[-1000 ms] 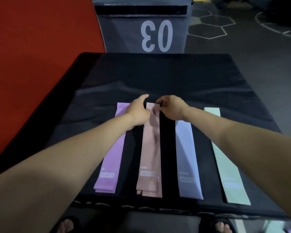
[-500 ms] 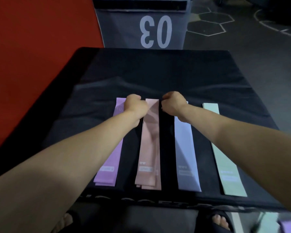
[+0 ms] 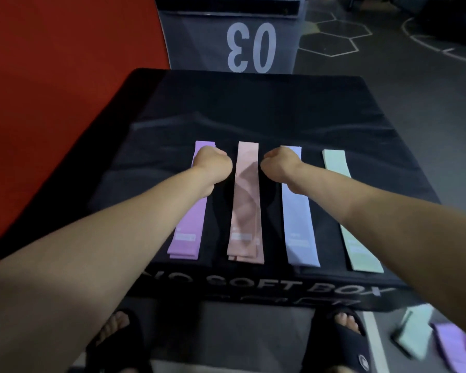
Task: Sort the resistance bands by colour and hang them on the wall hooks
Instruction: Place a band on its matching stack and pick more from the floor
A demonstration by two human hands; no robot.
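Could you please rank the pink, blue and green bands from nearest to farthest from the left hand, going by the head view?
1. Pink band, just right of the left hand.
2. Blue band, beyond it, under the right wrist.
3. Green band, far right.

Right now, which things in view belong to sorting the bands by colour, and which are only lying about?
Belong to the job:
purple band
pink band
pale blue band
mint green band
left hand
right hand

Lying about:
black soft box, only the work surface
grey box marked 03
black slides
Loose bands on the floor, blurred; purpose unclear
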